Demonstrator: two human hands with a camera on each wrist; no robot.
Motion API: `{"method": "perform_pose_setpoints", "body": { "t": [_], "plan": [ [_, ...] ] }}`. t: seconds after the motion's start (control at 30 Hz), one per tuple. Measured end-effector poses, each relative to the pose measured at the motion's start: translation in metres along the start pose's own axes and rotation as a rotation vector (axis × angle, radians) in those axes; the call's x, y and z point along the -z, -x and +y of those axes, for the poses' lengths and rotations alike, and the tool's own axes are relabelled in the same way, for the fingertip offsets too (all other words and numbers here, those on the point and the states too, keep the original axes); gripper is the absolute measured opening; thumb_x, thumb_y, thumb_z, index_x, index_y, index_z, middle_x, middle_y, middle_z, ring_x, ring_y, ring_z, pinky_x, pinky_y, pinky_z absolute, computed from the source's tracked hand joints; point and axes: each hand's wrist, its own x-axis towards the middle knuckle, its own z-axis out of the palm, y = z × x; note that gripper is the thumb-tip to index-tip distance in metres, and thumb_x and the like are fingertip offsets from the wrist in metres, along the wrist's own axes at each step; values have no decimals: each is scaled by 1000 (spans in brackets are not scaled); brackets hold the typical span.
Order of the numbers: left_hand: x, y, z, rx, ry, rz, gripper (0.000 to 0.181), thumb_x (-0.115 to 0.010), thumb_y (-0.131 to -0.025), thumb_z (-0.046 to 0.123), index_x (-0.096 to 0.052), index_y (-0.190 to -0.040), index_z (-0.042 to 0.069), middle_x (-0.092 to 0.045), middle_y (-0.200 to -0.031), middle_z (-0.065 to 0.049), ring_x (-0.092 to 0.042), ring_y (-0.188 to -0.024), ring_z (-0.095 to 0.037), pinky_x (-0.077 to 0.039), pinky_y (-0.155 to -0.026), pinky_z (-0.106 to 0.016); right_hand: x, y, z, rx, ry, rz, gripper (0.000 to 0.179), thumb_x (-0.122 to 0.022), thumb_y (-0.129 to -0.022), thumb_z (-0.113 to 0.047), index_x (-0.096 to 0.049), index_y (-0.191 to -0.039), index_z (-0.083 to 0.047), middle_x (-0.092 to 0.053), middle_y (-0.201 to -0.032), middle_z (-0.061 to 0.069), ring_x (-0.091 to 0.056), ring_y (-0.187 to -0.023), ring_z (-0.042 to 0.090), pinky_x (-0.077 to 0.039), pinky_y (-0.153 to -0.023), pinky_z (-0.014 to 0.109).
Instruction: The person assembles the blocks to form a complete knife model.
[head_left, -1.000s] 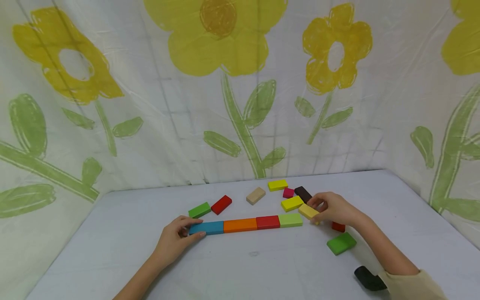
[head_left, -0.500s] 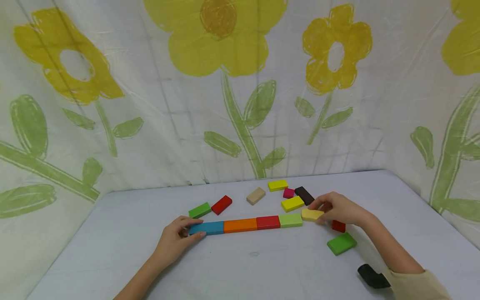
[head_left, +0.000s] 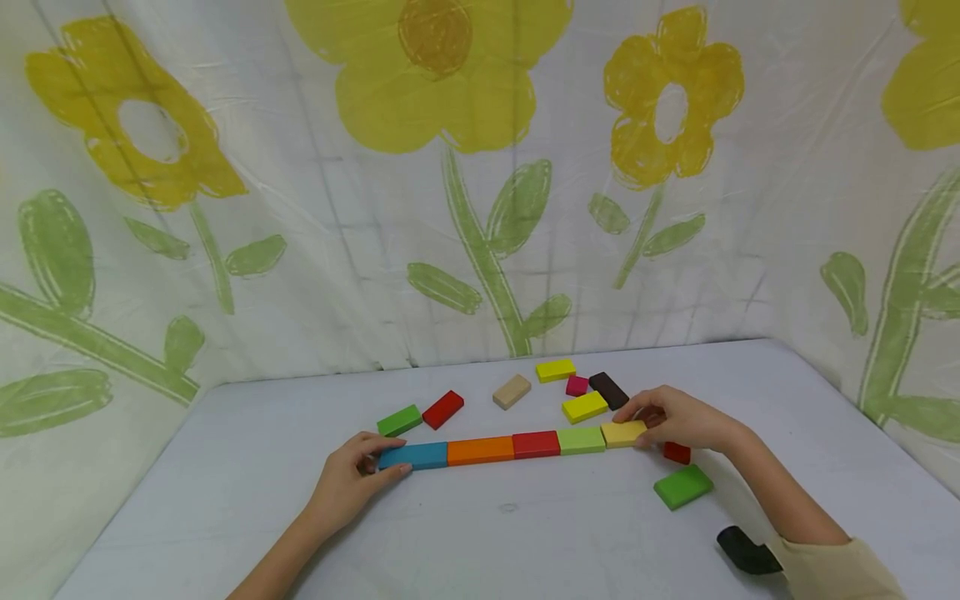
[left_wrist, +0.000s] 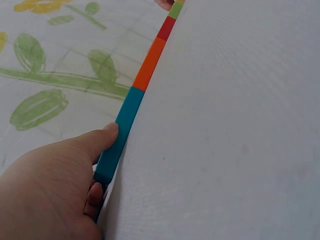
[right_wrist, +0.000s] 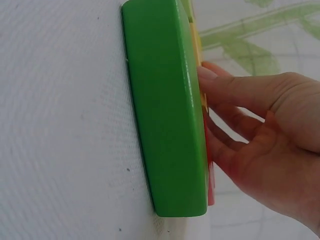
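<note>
A straight row of flat blocks lies on the white table: a blue block [head_left: 420, 456], an orange block [head_left: 480, 451], a red block [head_left: 536, 444], a light green block [head_left: 581, 440] and a pale yellow block [head_left: 622, 433]. My left hand [head_left: 356, 473] pinches the blue block at the left end, thumb on the near side and fingers on the far side. At the right end my right hand [head_left: 678, 419] pinches the pale yellow block, which abuts the light green one. In the right wrist view a green block [right_wrist: 165, 110] hides part of that grip.
Behind the row lie a green block [head_left: 400, 420], a red block [head_left: 443, 409], a beige block [head_left: 512, 392], two yellow blocks [head_left: 585, 407], a small pink block [head_left: 577, 386] and a dark brown block [head_left: 608, 390]. Another red block [head_left: 677, 452] sits below my right hand.
My right hand has brought the pale yellow block left and turned it into line against the light green block. My left hand has stayed on the blue block.
</note>
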Motion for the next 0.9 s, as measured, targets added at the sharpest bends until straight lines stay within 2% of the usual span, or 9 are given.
{"method": "perform_pose_setpoints", "body": {
  "t": [0.43,0.9],
  "plan": [
    [0,0,1,-2,-7,6,29,-86,-89,16,-80,-117,11,-68,-108,-3,-53,-78,-9,-46,-69,-19,0,-1,1,0,-11,-14,32,-76,-94,-3,-70,-124,7,-70,-125,20,-61,-105,26,-54,-85,19],
    [0,0,-1,-40,-8,7,30,-86,-89,16,-80,-117,10,-68,-107,-3,-53,-78,-8,-47,-69,-19,0,-1,-1,2,-28,-28,33,-77,-94,-4,-70,-124,7,-70,-126,20,-62,-110,29,-53,-90,16]
  ]
}}
